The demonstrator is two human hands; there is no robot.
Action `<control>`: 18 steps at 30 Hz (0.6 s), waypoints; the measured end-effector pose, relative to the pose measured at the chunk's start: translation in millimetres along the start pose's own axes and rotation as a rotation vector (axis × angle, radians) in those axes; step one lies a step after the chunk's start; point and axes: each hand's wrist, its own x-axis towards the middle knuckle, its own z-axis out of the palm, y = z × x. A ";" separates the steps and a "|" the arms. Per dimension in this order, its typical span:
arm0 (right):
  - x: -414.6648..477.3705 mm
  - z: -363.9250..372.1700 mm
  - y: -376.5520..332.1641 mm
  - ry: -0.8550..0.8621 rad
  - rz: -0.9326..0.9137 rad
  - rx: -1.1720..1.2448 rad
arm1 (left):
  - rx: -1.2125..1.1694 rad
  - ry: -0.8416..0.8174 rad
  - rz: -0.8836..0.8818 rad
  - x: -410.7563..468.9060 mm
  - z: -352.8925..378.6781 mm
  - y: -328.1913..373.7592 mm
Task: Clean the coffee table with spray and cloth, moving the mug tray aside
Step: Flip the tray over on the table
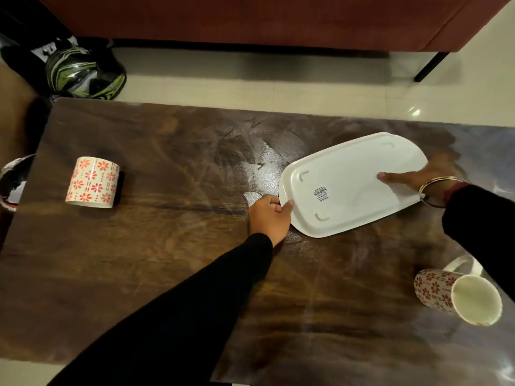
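A white oval tray [345, 179] is turned bottom side up over the dark wooden coffee table [172, 246], its barcode sticker facing me. My left hand [269, 215] grips the tray's near left rim. My right hand [426, 176] holds its right end, thumb flat on the underside. One floral mug [93, 182] lies on its side at the table's left. A second floral mug [457, 295] lies on its side at the right front, mouth toward me. Wet smears shine on the tabletop beside the tray. No spray bottle or cloth shows.
A red sofa [250, 20] stands across the pale tiled floor behind the table. A green and black helmet [85, 72] sits on the floor at the far left corner. Another object [14, 182] lies partly hidden off the table's left edge.
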 end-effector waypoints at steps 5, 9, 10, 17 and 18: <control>-29.9 -34.4 -22.6 -0.073 -0.223 0.168 | -0.011 0.041 0.007 15.7 -41.0 -14.7; -102.3 -58.8 -42.5 -0.028 -0.565 0.383 | -0.415 0.041 -0.031 23.1 -97.9 -9.0; -127.7 -61.4 -43.9 0.000 -0.693 0.377 | -0.536 0.030 -0.058 24.0 -108.2 -4.9; -228.6 -7.1 14.5 0.066 -1.396 0.107 | -1.068 -0.139 -0.175 37.0 -167.8 -0.8; -232.0 8.3 27.6 0.078 -1.419 0.050 | -1.024 -0.172 -0.159 36.7 -173.9 -2.9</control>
